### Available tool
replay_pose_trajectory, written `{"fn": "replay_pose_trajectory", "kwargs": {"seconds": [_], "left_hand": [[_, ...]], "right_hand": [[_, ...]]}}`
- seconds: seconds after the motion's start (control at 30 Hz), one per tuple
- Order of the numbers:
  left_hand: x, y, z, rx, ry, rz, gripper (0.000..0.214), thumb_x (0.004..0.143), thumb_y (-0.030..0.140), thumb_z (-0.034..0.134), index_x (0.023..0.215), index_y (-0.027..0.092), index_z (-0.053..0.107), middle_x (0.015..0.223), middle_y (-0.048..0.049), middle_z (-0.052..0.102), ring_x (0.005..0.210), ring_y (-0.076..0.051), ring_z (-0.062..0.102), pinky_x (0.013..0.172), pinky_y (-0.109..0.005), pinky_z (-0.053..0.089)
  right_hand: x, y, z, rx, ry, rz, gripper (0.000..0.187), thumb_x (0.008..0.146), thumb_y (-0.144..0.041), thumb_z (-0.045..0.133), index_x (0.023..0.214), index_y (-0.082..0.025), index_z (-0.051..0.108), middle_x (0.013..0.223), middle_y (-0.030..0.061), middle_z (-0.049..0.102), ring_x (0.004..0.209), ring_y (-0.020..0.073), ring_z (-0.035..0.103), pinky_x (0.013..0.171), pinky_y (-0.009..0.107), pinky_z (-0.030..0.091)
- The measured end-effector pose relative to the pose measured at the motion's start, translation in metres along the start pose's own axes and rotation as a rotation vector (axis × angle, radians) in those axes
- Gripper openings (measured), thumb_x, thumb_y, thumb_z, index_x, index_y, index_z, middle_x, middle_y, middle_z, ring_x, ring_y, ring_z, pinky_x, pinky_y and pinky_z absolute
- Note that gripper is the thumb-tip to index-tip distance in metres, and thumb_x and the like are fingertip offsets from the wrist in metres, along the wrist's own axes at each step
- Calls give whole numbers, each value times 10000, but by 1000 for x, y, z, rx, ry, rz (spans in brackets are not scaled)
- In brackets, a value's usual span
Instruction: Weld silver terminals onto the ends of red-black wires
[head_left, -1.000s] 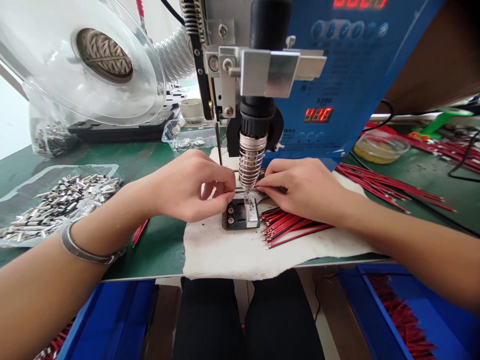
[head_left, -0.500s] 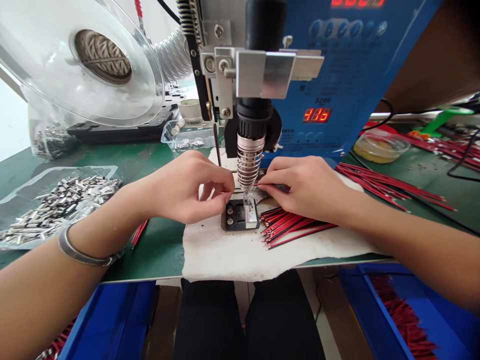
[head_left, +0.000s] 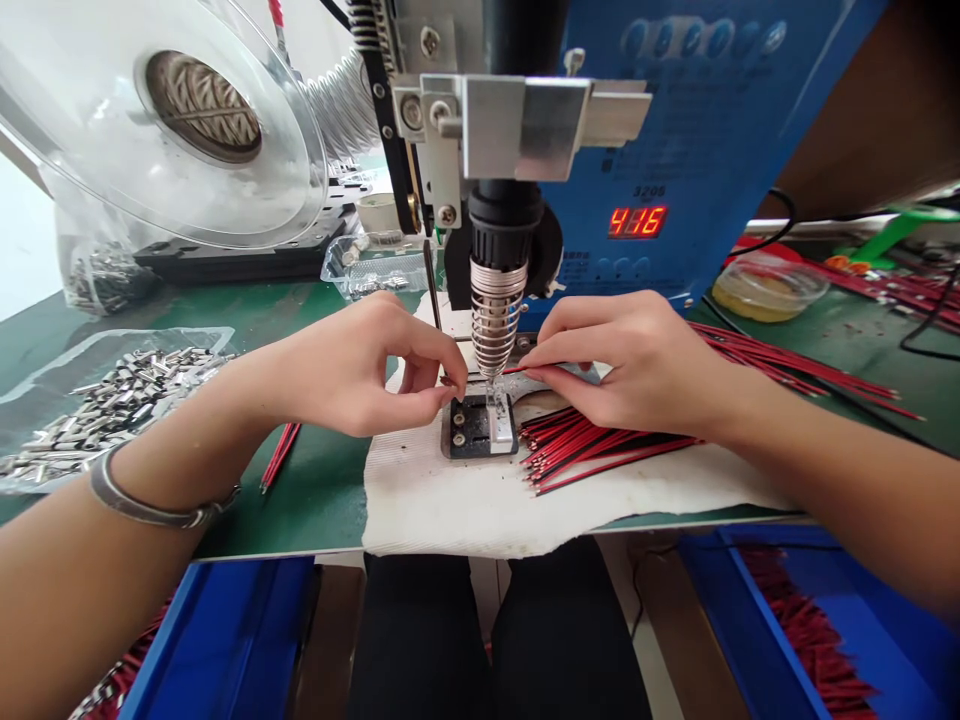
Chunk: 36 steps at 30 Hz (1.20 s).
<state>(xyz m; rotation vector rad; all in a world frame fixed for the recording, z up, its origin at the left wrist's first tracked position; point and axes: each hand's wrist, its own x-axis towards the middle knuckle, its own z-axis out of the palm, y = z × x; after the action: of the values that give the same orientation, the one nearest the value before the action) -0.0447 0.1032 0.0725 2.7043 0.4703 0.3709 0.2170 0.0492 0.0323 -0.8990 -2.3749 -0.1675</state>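
My left hand (head_left: 375,365) is pinched shut on a small metal piece I can barely make out, just left of the soldering tip (head_left: 493,330). My right hand (head_left: 637,360) pinches a thin red wire (head_left: 519,368) and holds its end under the tip. Below the tip sits a small black jig (head_left: 478,427) on a white cloth (head_left: 480,505). A bundle of red and black wires (head_left: 592,445) lies under my right hand.
A blue machine (head_left: 675,130) with a red display (head_left: 637,221) stands behind. Metal sleeves (head_left: 112,400) lie in a plastic bag at left, under a clear reel (head_left: 165,120). More red wires (head_left: 787,365) and a dish (head_left: 769,285) lie right. Blue bins (head_left: 225,640) sit below the table edge.
The display reading changed. My view shifted slightly, and both hands stayed pinched at the soldering tip with barely any movement.
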Motion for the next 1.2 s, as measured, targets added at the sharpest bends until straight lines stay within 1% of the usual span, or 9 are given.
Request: {"fn": "replay_pose_trajectory", "kwargs": {"seconds": [0.17, 0.3, 0.4, 0.5, 0.57, 0.67, 0.83, 1.03, 1.2], "left_hand": [[-1, 1, -1, -73, -35, 8, 168, 774, 112, 642, 867, 176, 765, 710, -9, 773, 585, -128, 696, 593, -183, 558], [0, 2, -2, -114, -63, 0, 137, 820, 132, 650, 851, 178, 775, 736, -9, 786, 601, -127, 716, 600, -159, 568], [1, 1, -3, -173, -127, -69, 180, 838, 125, 633, 917, 183, 783, 786, -10, 800, 650, -140, 740, 615, -163, 583], [-1, -2, -6, -277, -208, -161, 196, 852, 138, 624, 999, 173, 749, 861, -31, 813, 706, -164, 764, 580, -174, 588], [-3, -3, -8, -321, -255, -228, 175, 877, 174, 626, 1031, 157, 709, 893, -52, 815, 713, -171, 765, 553, -177, 579], [-7, -4, -10, -307, -305, -313, 132, 924, 194, 604, 1019, 142, 679, 890, -50, 810, 675, -142, 741, 551, -157, 557], [-4, -2, -9, -353, -290, -330, 99, 872, 239, 698, 898, 146, 724, 794, -42, 791, 606, -138, 710, 551, -172, 555], [0, 5, -10, -402, -275, -375, 176, 931, 251, 627, 948, 122, 746, 810, -40, 797, 648, -131, 719, 621, -175, 575], [-2, 1, -8, -438, -281, -421, 170, 883, 278, 712, 940, 120, 736, 828, -44, 802, 715, -154, 742, 667, -188, 594]], "right_hand": [[0, 1, -2, 27, -6, 10, 219, 979, -237, 597, 926, -200, 806, 918, 61, 746, 760, 161, 672, 664, 307, 499], [0, 0, -4, 35, -18, -7, 214, 969, -216, 597, 932, -213, 807, 929, 53, 748, 783, 162, 680, 676, 306, 506], [0, 1, -4, 39, -3, -52, 197, 958, -191, 611, 933, -201, 806, 923, 50, 750, 788, 158, 687, 676, 299, 513], [0, 2, -4, 43, 1, -76, 191, 954, -192, 618, 918, -188, 805, 897, 50, 751, 762, 154, 686, 665, 293, 515], [1, 2, -4, 45, -10, -74, 194, 952, -193, 617, 904, -193, 805, 890, 47, 753, 753, 152, 684, 663, 293, 512], [0, 3, -5, 44, -31, -62, 190, 939, -176, 621, 888, -207, 801, 890, 31, 752, 748, 146, 677, 663, 292, 506], [0, 4, -4, 58, -34, -71, 174, 919, -141, 631, 882, -180, 797, 865, 33, 738, 718, 135, 660, 645, 277, 497], [0, 7, -4, 33, 22, -121, 140, 913, -160, 663, 876, -170, 797, 868, 50, 744, 713, 145, 669, 654, 283, 518], [0, 6, -4, 10, 29, -112, 142, 920, -159, 668, 890, -185, 804, 892, 54, 744, 752, 161, 689, 667, 293, 530]]}}
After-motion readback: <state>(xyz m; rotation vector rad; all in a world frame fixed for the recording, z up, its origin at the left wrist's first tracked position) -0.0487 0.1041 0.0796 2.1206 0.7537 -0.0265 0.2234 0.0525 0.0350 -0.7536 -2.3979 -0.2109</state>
